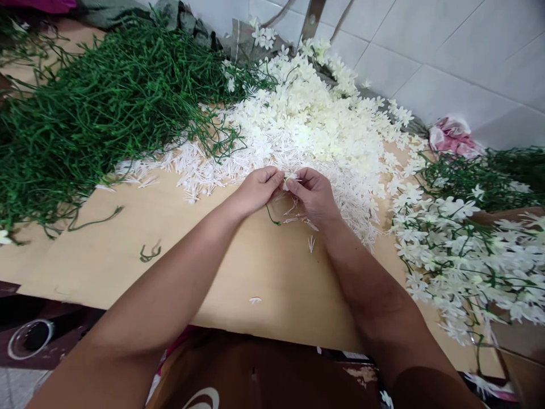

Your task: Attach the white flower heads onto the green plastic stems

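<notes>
Both my hands meet over the near edge of a white pile on the board. My left hand is closed in a pinch on a thin green artificial stem, whose lower end hangs below the fingers. Thumb and fingers of my right hand pinch a small white artificial flower against the stem's top; the exact joint is hidden by the fingertips. Just beyond lie white stamen pieces and a heap of loose cream-white petals.
A large heap of green stems covers the left. Finished-looking white flowers on stems are piled at the right, near a pink-and-white plastic bag. Stray stem bits lie on the tan board. A tiled wall stands behind.
</notes>
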`<state>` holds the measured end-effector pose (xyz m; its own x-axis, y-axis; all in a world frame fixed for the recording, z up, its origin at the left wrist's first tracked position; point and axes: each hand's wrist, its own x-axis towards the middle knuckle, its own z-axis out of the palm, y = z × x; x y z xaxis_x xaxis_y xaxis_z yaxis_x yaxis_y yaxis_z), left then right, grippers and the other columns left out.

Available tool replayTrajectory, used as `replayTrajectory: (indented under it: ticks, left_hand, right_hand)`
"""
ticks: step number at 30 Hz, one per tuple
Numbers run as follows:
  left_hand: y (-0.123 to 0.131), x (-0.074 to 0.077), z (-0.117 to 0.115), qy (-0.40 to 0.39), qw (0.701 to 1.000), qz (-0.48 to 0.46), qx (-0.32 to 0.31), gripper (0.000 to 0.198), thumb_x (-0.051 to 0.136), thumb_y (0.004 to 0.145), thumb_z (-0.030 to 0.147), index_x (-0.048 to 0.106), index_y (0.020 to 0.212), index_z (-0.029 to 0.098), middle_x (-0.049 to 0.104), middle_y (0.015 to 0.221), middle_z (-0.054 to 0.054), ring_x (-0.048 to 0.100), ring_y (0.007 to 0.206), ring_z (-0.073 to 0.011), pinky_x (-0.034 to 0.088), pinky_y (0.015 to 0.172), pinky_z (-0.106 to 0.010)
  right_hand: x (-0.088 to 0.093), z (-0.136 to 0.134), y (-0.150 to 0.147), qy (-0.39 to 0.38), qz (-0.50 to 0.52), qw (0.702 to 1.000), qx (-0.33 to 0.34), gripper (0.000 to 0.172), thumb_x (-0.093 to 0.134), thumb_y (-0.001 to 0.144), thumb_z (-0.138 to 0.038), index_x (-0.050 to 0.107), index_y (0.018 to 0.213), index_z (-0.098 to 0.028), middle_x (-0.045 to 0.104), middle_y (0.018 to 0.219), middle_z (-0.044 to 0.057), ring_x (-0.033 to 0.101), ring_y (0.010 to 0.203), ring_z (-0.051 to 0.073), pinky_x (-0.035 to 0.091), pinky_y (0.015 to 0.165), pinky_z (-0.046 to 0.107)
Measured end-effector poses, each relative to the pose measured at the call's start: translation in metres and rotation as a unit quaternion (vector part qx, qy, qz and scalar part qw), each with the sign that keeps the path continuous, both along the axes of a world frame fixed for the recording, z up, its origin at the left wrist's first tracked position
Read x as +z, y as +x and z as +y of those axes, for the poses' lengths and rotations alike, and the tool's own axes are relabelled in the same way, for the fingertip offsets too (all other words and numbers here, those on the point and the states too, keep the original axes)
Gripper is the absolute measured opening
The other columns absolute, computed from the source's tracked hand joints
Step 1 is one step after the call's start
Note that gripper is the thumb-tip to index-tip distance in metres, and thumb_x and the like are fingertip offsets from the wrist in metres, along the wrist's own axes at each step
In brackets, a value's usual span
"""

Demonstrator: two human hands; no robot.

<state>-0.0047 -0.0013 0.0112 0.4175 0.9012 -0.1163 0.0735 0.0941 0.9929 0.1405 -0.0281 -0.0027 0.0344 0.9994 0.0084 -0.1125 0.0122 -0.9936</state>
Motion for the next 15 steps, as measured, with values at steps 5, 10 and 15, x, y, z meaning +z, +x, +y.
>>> replayTrajectory:
  ticks: [5, 10, 15]
  left_hand:
    - [-0.0053, -0.0033, 0.0017, 0.057, 0.997, 0.001, -0.045, 0.037, 0.048, 0.094, 0.030, 0.044, 0.059, 0.017, 0.039, 0.055, 0.005, 0.033, 0.052, -0.0071, 0.027, 0.054, -0.024]
    - [-0.0080, -0.0033, 0.0027, 0.068, 0.995, -0.011, -0.079, 0.042, 0.053, 0.090, 0.042, 0.042, 0.058, 0.017, 0.037, 0.055, 0.005, 0.031, 0.053, -0.0075, 0.027, 0.054, -0.024]
    - [-0.0075, -0.0011, 0.0025, 0.040, 0.995, -0.032, -0.086, 0.042, 0.056, 0.089, 0.033, 0.042, 0.052, 0.017, 0.036, 0.051, 0.005, 0.028, 0.050, -0.0081, 0.024, 0.053, -0.025]
  right_hand:
    - [0.0033, -0.0020, 0.0014, 0.003, -0.014, 1.000, 0.024, 0.040, 0.086, 0.055, -0.048, 0.060, 0.072, -0.022, 0.062, 0.064, -0.005, 0.053, 0.059, 0.008, 0.047, 0.059, 0.024]
    - [0.0026, -0.0028, 0.0031, -0.013, -0.006, 0.999, 0.040, 0.038, 0.087, 0.055, -0.042, 0.060, 0.071, -0.021, 0.060, 0.060, -0.006, 0.055, 0.059, 0.008, 0.046, 0.059, 0.023]
    - [-0.0001, -0.0028, 0.0036, -0.015, 0.011, 0.998, 0.062, 0.038, 0.087, 0.056, -0.042, 0.059, 0.069, -0.021, 0.059, 0.060, -0.007, 0.055, 0.059, 0.008, 0.047, 0.062, 0.024]
